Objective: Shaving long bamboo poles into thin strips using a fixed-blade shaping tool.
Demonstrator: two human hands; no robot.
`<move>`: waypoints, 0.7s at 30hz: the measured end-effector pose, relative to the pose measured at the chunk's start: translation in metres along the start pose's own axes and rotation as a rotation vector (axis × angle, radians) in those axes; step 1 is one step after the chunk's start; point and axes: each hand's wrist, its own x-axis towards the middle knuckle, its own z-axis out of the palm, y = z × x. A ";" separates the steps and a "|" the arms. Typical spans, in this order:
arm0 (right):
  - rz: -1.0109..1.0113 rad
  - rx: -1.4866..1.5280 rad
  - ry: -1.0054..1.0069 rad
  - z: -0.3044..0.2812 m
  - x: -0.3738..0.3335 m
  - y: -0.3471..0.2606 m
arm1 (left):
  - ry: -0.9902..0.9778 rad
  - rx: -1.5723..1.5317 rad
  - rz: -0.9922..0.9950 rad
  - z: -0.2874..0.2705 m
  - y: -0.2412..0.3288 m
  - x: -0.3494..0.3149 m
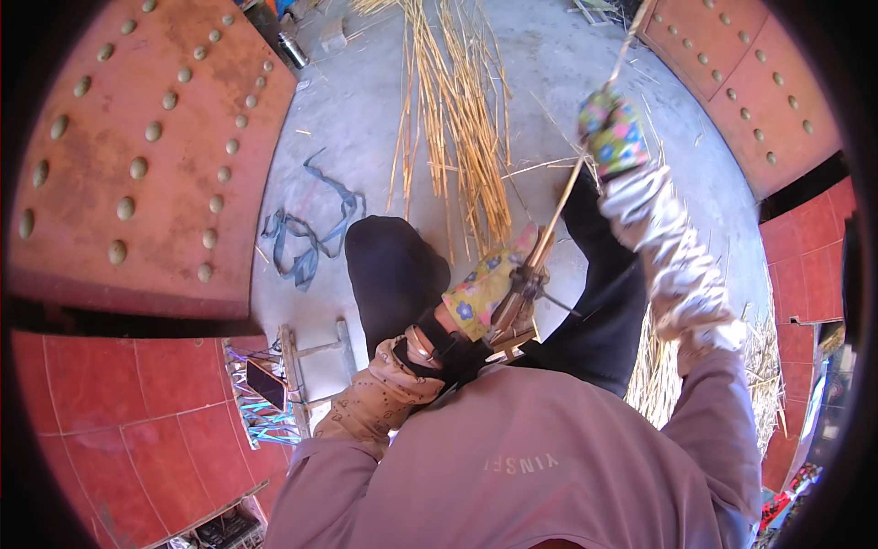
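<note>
My right hand, in a flowered glove, is raised at the upper right with its fingers closed round a long straw-coloured reed stalk. The stalk slants down to a wooden tool bound with dark cord or wire, from which a thin dark rod sticks out to the right. My left hand, gloved in yellow flowered cloth, is closed against this tool, near the stalk's lower end. Its fingers are partly hidden. The tool stands between my knees, and its lower part is hidden by my body.
Beyond my knees a spread of long reed stalks lies on the grey floor. A tangled blue-grey strip is to their left. Studded reddish doors flank both sides. More straw lies by my right side, and a small wooden frame stands at my left.
</note>
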 end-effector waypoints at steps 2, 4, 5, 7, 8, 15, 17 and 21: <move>0.394 0.276 0.150 0.001 -0.020 0.023 | 0.009 0.041 -0.040 -0.001 0.008 0.007; 0.371 0.351 -0.093 0.000 -0.022 0.032 | 0.013 0.072 -0.033 -0.004 0.013 0.010; 0.430 0.375 -0.152 -0.001 -0.018 0.031 | 0.004 0.089 -0.051 -0.006 0.016 0.010; 0.405 0.335 0.063 0.000 -0.006 0.026 | -0.007 0.049 -0.063 -0.009 0.019 0.010; 0.382 0.322 0.136 0.002 -0.004 0.026 | -0.023 0.028 -0.083 -0.010 0.019 0.010; 0.360 0.323 -0.545 0.011 -0.011 0.044 | 0.207 0.056 0.291 -0.006 0.023 0.037; 0.412 0.415 -0.797 0.010 -0.012 0.046 | 0.271 0.001 0.362 -0.011 0.029 0.051; 0.378 -0.105 -0.491 0.008 -0.024 0.023 | 0.328 -0.165 0.456 -0.029 0.044 0.066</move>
